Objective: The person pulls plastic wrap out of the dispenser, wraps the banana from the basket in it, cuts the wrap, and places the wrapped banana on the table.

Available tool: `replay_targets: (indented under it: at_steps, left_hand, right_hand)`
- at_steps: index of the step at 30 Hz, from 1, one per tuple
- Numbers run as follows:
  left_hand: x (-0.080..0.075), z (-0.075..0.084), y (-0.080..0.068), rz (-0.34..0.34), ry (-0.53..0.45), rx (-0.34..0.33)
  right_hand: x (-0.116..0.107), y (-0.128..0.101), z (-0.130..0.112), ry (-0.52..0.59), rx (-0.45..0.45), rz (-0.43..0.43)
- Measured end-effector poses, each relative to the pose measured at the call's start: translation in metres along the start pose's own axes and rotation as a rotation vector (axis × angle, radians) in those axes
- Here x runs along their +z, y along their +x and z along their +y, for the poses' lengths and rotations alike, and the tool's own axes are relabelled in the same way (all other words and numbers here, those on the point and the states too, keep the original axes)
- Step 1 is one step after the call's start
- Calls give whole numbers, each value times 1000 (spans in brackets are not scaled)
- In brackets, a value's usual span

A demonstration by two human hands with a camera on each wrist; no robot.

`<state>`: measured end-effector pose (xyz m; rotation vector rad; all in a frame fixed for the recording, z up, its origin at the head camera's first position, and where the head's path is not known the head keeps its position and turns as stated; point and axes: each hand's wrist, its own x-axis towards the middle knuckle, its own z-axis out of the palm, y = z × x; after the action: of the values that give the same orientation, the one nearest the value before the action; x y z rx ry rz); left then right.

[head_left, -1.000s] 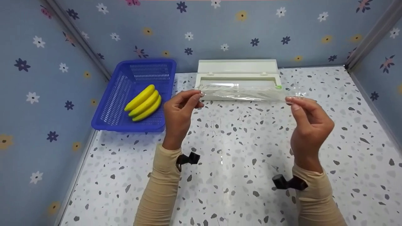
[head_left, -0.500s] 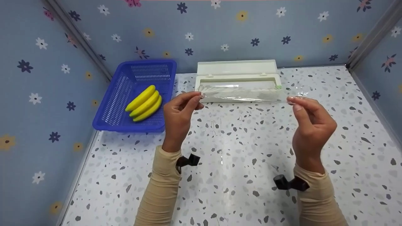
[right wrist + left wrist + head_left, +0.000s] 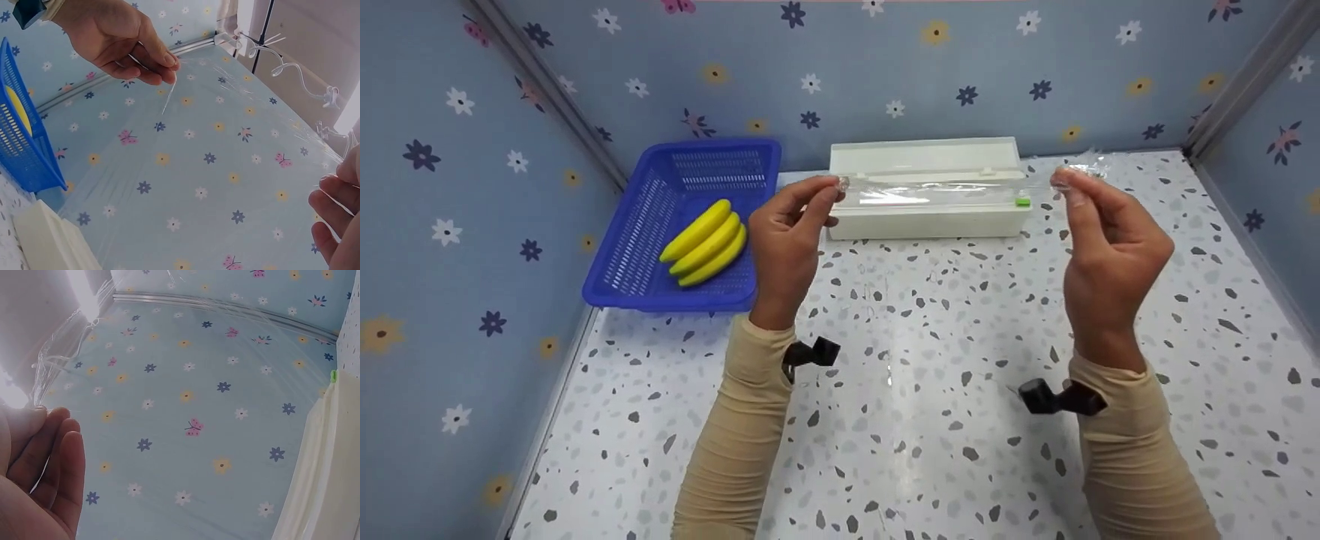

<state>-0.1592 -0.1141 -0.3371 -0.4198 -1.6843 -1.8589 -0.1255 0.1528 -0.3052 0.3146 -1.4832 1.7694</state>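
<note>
A clear sheet of cling film (image 3: 937,191) is stretched between my two hands, above the table and in front of a white film dispenser box (image 3: 928,217). My left hand (image 3: 793,217) pinches the film's left corner, my right hand (image 3: 1102,232) pinches the right corner. In the left wrist view the film (image 3: 185,371) spans the frame from my fingers (image 3: 45,455). In the right wrist view the film (image 3: 214,169) runs from my right fingers (image 3: 337,214) to the left hand (image 3: 121,39). The box has a green slider (image 3: 1022,201).
A blue plastic basket (image 3: 660,247) with three yellow bananas (image 3: 705,241) stands at the back left of the speckled table (image 3: 930,405). Flowered blue walls close in the back and both sides.
Both hands have lifted the film's top edge upward and away, pulling the sheet up; the dispenser lid, open before, now looks closed.
</note>
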Motion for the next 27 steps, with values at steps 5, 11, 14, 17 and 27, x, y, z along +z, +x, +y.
replay_targets:
  at_steps: [5,11,14,17,27]
  left_hand:
    - [2,0,3,24,3,29]
    - [3,4,3,31,-6,68]
    - [3,6,2,39,-14,65]
    - [2,9,0,44,-17,66]
    - [-5,7,-19,36,-18,82]
  right_hand:
    - [4,4,-1,35,-3,10]
    - [5,7,-2,75,-1,23]
    - [7,7,-6,70,-18,23]
    - [7,7,-11,43,-34,13]
    - [0,-1,-15,7,-66,-26]
